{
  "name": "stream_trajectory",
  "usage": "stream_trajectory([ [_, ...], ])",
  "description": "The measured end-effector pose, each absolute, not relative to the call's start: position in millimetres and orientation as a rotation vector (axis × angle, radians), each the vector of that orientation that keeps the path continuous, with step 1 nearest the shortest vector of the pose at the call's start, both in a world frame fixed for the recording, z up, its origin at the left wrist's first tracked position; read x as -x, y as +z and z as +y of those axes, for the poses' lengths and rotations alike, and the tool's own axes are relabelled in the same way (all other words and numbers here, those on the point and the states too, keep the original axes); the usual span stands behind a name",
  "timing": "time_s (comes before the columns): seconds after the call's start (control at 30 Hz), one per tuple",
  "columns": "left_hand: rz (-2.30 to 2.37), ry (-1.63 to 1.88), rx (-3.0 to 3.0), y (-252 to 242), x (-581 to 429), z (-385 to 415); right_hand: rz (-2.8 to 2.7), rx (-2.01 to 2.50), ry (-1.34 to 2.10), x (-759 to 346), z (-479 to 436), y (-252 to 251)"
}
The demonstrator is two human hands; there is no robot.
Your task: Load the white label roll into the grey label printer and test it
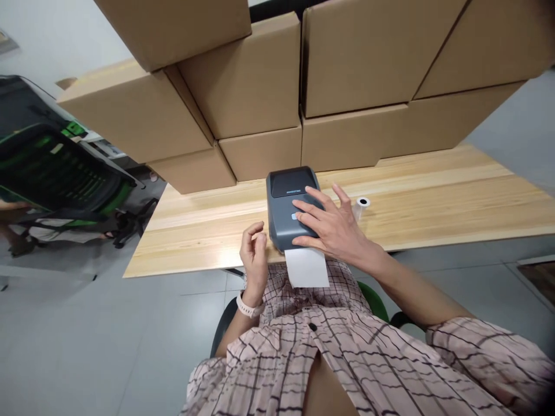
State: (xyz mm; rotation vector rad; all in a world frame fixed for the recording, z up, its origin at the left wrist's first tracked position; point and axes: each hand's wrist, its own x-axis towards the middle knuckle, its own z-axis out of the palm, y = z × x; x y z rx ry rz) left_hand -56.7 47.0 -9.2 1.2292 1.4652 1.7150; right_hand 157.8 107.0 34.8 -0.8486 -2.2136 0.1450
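Note:
A dark grey label printer (pixel 281 228) stands near the front edge of the wooden table. From its front hangs a blank white paper strip (pixel 307 268), reaching over the table edge. My right hand (pixel 333 225) lies over the printer's right side with its fingers spread, one fingertip beside a small light button (pixel 294 216). It grips nothing. Just left of the printer is my left hand (pixel 254 251), its fingers curled in loosely, with nothing visible in them. A white paper roll (pixel 362 203) with a dark core stands right of the printer, partly behind my right hand.
Stacked cardboard boxes (pixel 260 156) line the back of the wooden table (pixel 433 196). On the left stands a black and green office chair (pixel 56 167), with part of another person (pixel 15 228) near it.

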Motion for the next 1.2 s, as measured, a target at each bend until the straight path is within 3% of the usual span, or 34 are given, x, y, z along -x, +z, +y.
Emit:
stream_trajectory([
  [0.37,1.389,1.58,-1.309,-9,46,54,-1.581,0.959,0.783,-176,96,-25],
  [0.63,1.513,1.483,-1.395,-27,41,50,-1.557,1.062,0.748,-158,79,-38],
  [0.93,1.485,1.589,-1.512,-33,54,64,-1.656,1.068,0.701,-160,78,-19],
  [1.2,1.224,1.805,-1.424,21,61,114,-1.826,0.992,0.383,-163,136,67],
])
